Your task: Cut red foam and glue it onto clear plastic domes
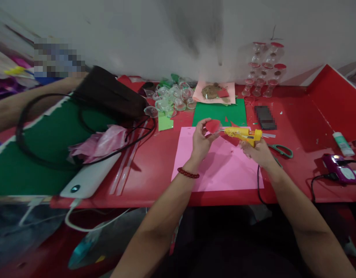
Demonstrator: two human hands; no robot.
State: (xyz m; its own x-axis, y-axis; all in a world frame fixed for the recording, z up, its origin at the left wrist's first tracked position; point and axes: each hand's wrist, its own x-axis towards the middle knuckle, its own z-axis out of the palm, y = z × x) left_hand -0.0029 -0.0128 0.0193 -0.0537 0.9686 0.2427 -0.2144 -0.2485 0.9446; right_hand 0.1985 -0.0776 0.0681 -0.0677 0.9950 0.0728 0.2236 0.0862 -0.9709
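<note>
My left hand (201,142), with a beaded bracelet at its wrist, is closed on a small red piece (213,126) that looks like paper. In my right hand (257,151) is a yellow glue gun (242,133), its nozzle pointing left and close to the red piece; whether they touch I cannot tell. Both hands are over a pink sheet (215,173). Behind it lies a green sheet (205,112) with red scraps on it. Scissors (283,150) with grey-green handles lie just right of my right hand, partly hidden by it.
Clear plastic cups (178,98) are heaped at the back. Stacked cup shapes with red tops (263,69) stand by the wall. A phone (265,117), a glue bottle (343,143) and a purple power socket (341,170) lie right. Leftward are a black bag (111,92), cables and another person's arm (30,96).
</note>
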